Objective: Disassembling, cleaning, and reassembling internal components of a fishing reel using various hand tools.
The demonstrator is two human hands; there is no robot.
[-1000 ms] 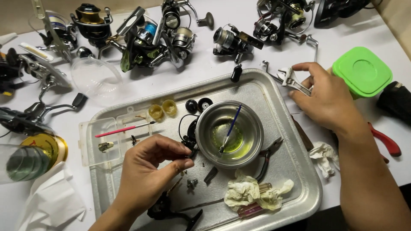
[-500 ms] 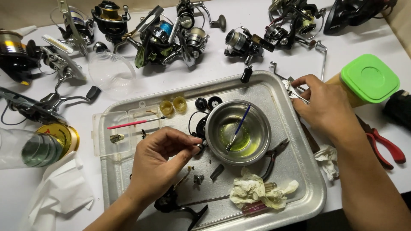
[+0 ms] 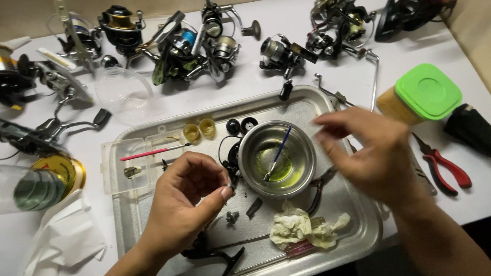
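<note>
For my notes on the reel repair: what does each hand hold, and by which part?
The left hand pinches a small dark part between thumb and fingertip. The right hand is blurred; whether it holds anything cannot be told.

You're at a reel-repair workbench: fishing reels (image 3: 204, 48) crowd twelve o'clock, a metal parts tray (image 3: 353, 240) sits centre, red pliers (image 3: 445, 166) at three.

Red pliers (image 3: 444, 164), green-lidded jar (image 3: 422, 97)

Between our left hand (image 3: 186, 204) and our right hand (image 3: 368, 153), the round steel bowl (image 3: 276, 158) blocks the direct path across the metal tray (image 3: 358, 240). We find bare tray surface behind the bowl; crumpled tissue (image 3: 302, 227) crowds the near side.
</note>
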